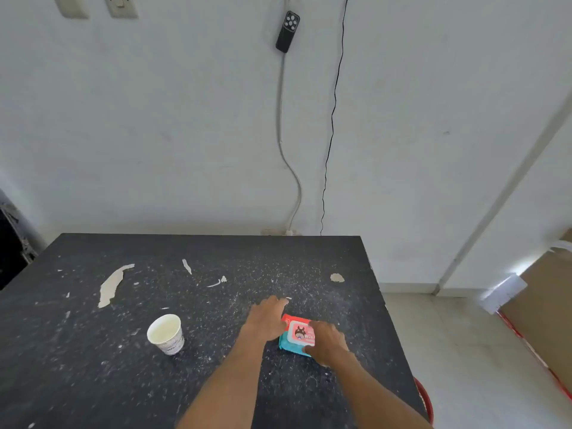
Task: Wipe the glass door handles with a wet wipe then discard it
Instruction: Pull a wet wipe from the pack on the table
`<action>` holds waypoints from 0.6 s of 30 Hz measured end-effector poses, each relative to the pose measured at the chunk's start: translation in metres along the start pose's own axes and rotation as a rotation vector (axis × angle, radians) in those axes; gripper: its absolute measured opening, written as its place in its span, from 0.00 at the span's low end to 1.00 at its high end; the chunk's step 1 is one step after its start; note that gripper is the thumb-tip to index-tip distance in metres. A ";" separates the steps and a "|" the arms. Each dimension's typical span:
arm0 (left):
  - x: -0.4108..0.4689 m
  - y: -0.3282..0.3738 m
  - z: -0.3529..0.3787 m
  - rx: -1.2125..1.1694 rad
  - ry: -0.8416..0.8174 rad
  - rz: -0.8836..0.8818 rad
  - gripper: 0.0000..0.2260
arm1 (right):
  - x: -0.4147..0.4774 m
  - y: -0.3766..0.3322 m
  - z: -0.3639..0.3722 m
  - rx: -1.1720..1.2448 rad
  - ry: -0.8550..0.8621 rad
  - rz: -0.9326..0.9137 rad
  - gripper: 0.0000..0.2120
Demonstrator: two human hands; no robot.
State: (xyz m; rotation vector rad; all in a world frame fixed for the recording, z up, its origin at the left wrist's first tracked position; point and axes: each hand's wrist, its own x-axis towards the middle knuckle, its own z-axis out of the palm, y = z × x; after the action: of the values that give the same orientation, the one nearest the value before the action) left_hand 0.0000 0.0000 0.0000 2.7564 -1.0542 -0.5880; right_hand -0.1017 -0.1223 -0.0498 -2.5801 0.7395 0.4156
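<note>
Wipes pack (pixel 296 335) lies on the dark desk (pixel 93 366), well right of a paper cup (pixel 165 334). Our left grip (pixel 267 317) rests flat, fingers straight, against the pack's left edge. Our right grip (pixel 328 343) curls over its right side, thumb at the near edge, seemingly holding it.

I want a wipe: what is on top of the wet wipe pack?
A white cartoon-labelled flip lid; the right hand grips and hides its right part.

Black bench (pixel 93 382) flecked white; red and teal wipes pack (pixel 292 335) with white lid; white paper cup (pixel 166 334); black remote (pixel 287 31).
</note>
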 end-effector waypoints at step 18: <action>0.011 0.008 0.024 -0.071 -0.091 0.012 0.17 | 0.014 0.001 0.005 -0.003 0.074 -0.083 0.20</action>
State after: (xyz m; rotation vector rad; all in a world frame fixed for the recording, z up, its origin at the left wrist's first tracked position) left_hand -0.0067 -0.0129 -0.0237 2.6835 -1.0468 -0.7412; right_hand -0.0918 -0.1262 -0.0597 -2.6305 0.6541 0.2968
